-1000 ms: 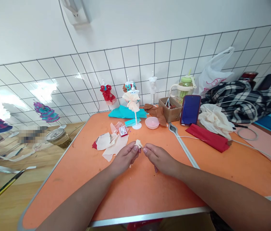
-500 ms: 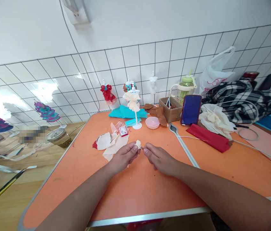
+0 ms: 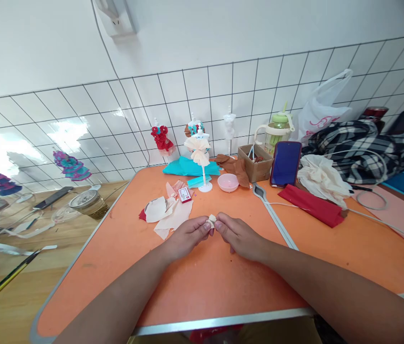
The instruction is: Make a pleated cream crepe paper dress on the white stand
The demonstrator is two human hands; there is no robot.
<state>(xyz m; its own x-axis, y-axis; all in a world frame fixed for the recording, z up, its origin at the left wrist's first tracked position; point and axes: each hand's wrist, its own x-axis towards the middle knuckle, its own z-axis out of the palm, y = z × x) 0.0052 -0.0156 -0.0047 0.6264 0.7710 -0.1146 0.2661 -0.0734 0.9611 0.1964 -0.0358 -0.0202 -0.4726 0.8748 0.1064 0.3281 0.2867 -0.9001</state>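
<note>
My left hand [image 3: 192,235] and my right hand [image 3: 237,233] meet above the orange table [image 3: 219,282]. Between their thumbs and fingertips is a small crumpled cream crepe paper piece [image 3: 212,219], pinched from both sides. Beyond them, a miniature dress form [image 3: 204,173] on a round white base wears a ruffled cream paper skirt [image 3: 199,152]. Left of the hands lie cream and pale pink paper scraps [image 3: 173,217] and a small red-and-white box [image 3: 185,194]. A pink bowl [image 3: 228,182] stands just behind the right hand.
Along the tiled wall stand a red-dressed form [image 3: 161,137], a white form [image 3: 229,126] and a lidded cup [image 3: 278,129]. A cardboard box [image 3: 259,169], a phone [image 3: 285,165] and folded red paper [image 3: 311,205] are on the right. A yellow-black cutter [image 3: 10,277] lies on the wooden surface.
Both hands have come closer together around the cream paper piece, the left one shifting right. The thin stem visible earlier at the right fingertips is now hidden. The view has shifted slightly.
</note>
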